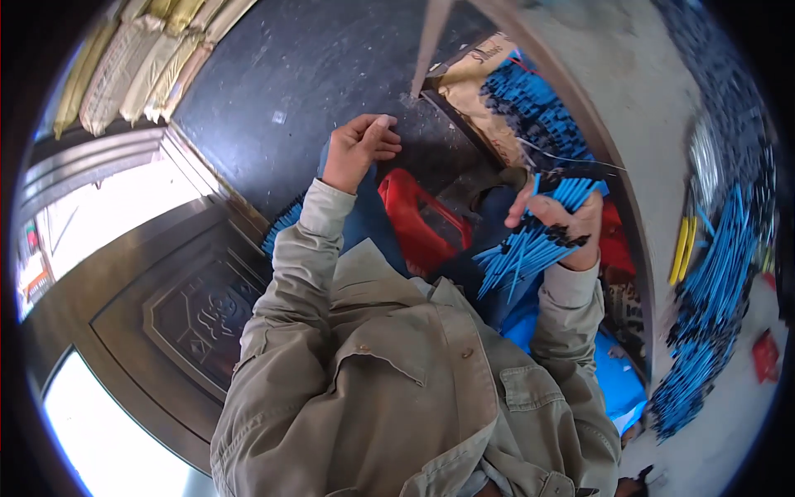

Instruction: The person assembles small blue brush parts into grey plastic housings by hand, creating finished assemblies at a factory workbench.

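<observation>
My right hand (575, 222) is closed around a thick bundle of thin blue sticks with black ends (526, 257). Its thumb lies across the bundle, and the sticks point out on both sides of the grip. Off to the left, my left hand (362, 151) is raised over the dark floor, apart from the bundle. Its fingers are curled in and the thumb rests against them; whatever may be between them is hidden. Beyond my right hand, an open box lined with brown paper (472, 87) contains many more black-ended blue pieces (538, 103).
A red plastic stool (406, 211) stands between my legs. On the pale tabletop (638, 66) at right lie heaps of blue sticks (712, 273), a yellow-handled tool (683, 248) and a red object (766, 356). Stacked sacks (124, 66) and a carved door (199, 306) are at left.
</observation>
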A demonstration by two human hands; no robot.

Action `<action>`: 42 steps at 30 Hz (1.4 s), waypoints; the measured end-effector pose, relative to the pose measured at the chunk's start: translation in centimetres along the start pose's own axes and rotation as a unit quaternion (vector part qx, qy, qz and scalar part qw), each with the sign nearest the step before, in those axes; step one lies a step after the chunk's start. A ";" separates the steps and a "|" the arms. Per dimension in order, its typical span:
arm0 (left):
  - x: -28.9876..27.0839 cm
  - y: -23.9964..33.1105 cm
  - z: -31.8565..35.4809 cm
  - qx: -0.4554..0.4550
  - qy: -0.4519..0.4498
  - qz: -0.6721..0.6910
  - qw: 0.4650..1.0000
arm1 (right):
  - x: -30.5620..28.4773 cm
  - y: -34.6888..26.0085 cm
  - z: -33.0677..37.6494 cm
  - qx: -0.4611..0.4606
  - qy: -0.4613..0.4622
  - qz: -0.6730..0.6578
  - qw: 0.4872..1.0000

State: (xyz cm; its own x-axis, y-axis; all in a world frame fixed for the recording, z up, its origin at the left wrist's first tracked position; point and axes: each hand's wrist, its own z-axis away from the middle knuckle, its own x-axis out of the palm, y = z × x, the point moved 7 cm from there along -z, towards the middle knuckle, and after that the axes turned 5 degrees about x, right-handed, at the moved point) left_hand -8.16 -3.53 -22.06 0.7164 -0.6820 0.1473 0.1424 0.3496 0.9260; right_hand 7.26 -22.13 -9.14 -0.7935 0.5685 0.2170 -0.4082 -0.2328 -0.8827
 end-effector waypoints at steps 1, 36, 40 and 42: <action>-1.5 -1.0 -0.3 -0.007 0.018 0.009 1.000 | 1.0 -0.6 -1.4 -0.006 -0.013 0.014 1.000; 8.2 -50.1 -16.5 0.121 -0.277 -0.622 0.722 | 4.6 17.2 -24.8 0.391 -0.200 -0.035 0.898; 8.6 -52.3 -15.6 0.189 -0.317 -0.638 0.675 | 3.2 18.3 -24.8 0.418 -0.134 -0.041 0.898; 8.8 -53.1 -15.8 0.188 -0.325 -0.642 0.668 | 2.8 18.8 -24.9 0.420 -0.128 -0.049 0.897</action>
State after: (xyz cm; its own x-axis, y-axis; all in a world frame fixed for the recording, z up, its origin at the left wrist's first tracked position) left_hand 1.37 -17.99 -75.41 -0.2974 -0.4424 -0.8461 0.0845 -0.8949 0.4382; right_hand 8.61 -5.30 -35.54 -0.7689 0.4435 0.4606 -0.5923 -0.7654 -0.2518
